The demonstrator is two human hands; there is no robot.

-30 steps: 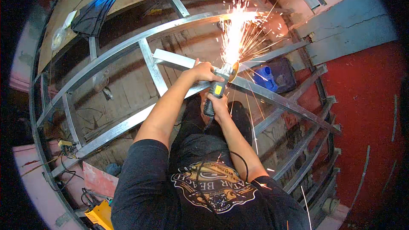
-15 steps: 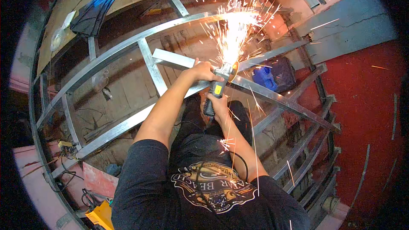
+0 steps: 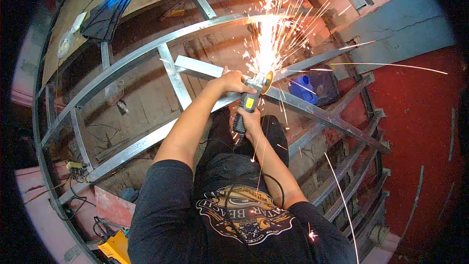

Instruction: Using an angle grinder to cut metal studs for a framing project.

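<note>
Sparks [image 3: 268, 44] fan upward from the disc [image 3: 267, 82] of a grey grinder [image 3: 250, 99], which sits over a metal bar [image 3: 312, 105] crossing the frame just ahead of the person's legs [image 3: 271, 134]; both hands grip it, the left hand [image 3: 233, 82] closed at its front end near the bar, the right hand [image 3: 251, 120] wrapped around its rear body.

If the disc pinched or caught in the metal, the grinder might kick back toward the lap; the left hand is near the disc, so a slip of grip could bring fingers against it; bright specks show over the black shirt [image 3: 229, 166] and could scorch it, and a streak crosses the blue jug [image 3: 304, 89], a worry if its contents burn, which cannot be told.

Glare hides where the disc meets metal; the left fingers are mostly out of sight, as is the grinder's switch; a black cord [image 3: 276, 182] loops over the shirt, its ends hard to trace; the frame's outer parts bend into the dark rim.
</note>
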